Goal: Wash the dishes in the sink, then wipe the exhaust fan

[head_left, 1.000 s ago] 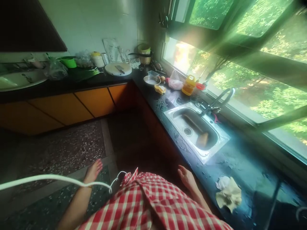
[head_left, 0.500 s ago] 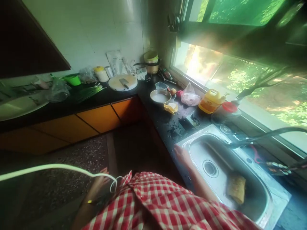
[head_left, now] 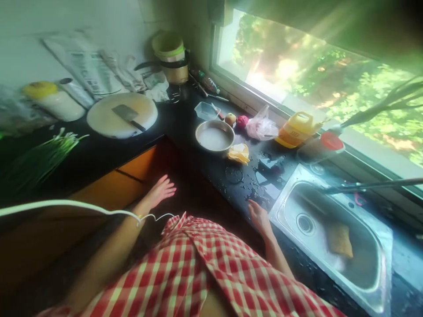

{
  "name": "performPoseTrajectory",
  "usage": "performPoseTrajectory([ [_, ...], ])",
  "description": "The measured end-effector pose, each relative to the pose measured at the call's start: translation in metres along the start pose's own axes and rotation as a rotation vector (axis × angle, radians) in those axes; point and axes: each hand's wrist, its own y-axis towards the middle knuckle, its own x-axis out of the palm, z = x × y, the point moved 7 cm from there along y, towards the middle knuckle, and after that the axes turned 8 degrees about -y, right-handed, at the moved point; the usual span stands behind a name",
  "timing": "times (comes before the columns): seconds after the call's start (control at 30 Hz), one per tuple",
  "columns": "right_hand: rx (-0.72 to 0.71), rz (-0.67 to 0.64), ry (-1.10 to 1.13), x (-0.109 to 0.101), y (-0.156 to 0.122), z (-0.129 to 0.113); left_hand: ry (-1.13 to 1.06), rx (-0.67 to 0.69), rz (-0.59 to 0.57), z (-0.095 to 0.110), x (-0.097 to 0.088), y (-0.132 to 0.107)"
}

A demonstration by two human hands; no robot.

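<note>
My left hand point(head_left: 161, 192) hangs in the air before the orange cabinet doors, fingers stretched out and holding nothing. Near the counter edge, beside the sink point(head_left: 280, 211), my right hand point(head_left: 259, 215) is also empty, with its fingers extended. Ahead of it on the wet black counter stands a round metal bowl point(head_left: 214, 136) of cloudy whitish liquid. A yellow cloth-like piece point(head_left: 239, 153) lies against the bowl's near right side. Inside the sink rests a brown block, perhaps a sponge point(head_left: 340, 240).
A cleaver point(head_left: 127, 115) lies on a round white cutting board point(head_left: 99, 116). Green stalks point(head_left: 46, 154) are at the left. Along the window stand a plastic bag point(head_left: 262, 125), a yellow jug point(head_left: 295, 130) and a red-lidded container point(head_left: 332, 141). A white cord point(head_left: 66, 203) crosses from the left.
The view has moved closer to the counter corner. My left hand has come up and forward, its fingers now plainly spread. My right hand stays beside the sink's edge.
</note>
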Motion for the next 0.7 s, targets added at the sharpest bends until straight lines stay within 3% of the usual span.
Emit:
performPoseTrajectory([
  [0.07, 0.092, 0.072, 0.037, -0.001, -0.018, 0.008, 0.091, -0.024, -0.126, 0.039, 0.058, 0.041],
  [0.13, 0.206, 0.135, 0.062, -0.002, -0.037, 0.022, 0.139, -0.065, -0.184, 0.063, 0.106, 0.079],
  [0.27, 0.391, 0.204, 0.095, 0.002, -0.058, 0.051, 0.177, -0.158, -0.210, 0.080, 0.167, 0.142],
  [0.43, 0.426, 0.300, 0.063, -0.003, -0.036, 0.051, 0.158, -0.209, -0.272, 0.092, 0.199, 0.179],
  [0.57, 0.254, 0.387, 0.011, -0.026, -0.001, 0.014, 0.188, -0.250, -0.212, 0.097, 0.202, 0.190],
  [0.7, 0.109, 0.487, -0.054, -0.061, 0.032, -0.036, 0.201, -0.256, -0.156, 0.098, 0.199, 0.192],
])
